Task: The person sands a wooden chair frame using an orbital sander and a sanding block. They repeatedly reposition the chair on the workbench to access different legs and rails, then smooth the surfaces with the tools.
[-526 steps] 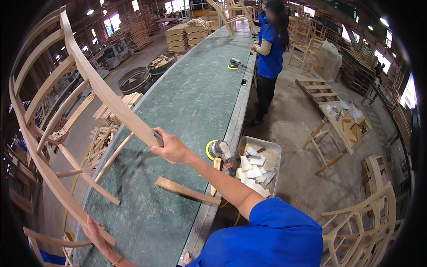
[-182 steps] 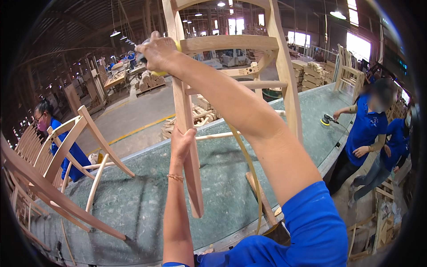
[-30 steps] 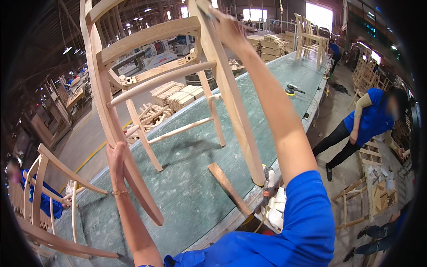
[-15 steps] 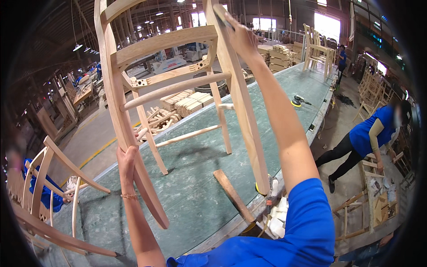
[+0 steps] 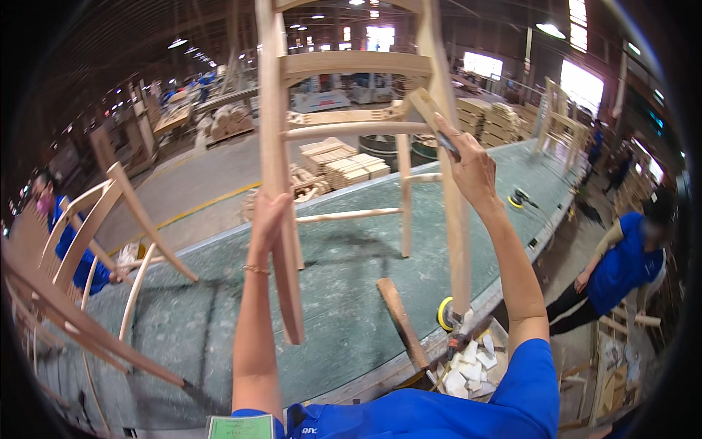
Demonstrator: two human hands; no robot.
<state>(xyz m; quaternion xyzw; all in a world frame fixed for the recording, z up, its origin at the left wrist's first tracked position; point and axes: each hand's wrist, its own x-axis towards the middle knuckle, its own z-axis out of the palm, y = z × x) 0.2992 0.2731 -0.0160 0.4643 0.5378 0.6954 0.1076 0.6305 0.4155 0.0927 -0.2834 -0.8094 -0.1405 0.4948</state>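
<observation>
Where the one held chair (image 5: 357, 64) stands: at the green table (image 5: 333, 300), back side nearest; whether every leg touches down, I cannot tell.
Left hand (image 5: 271, 217): wrapped round the left post (image 5: 273, 124).
Right hand (image 5: 474, 170): holding one tan block (image 5: 423, 106) at the right post (image 5: 458, 245).
Post work: seemingly hand-smoothing; the next stroke calls for a firm left grip and the block flat.
Sanders (image 5: 445, 314): two, one near, one farther along.
Stick (image 5: 400, 320): one, on the table.
Tray (image 5: 500, 331): one, its white scraps (image 5: 456, 382) too overlapped to count.
</observation>
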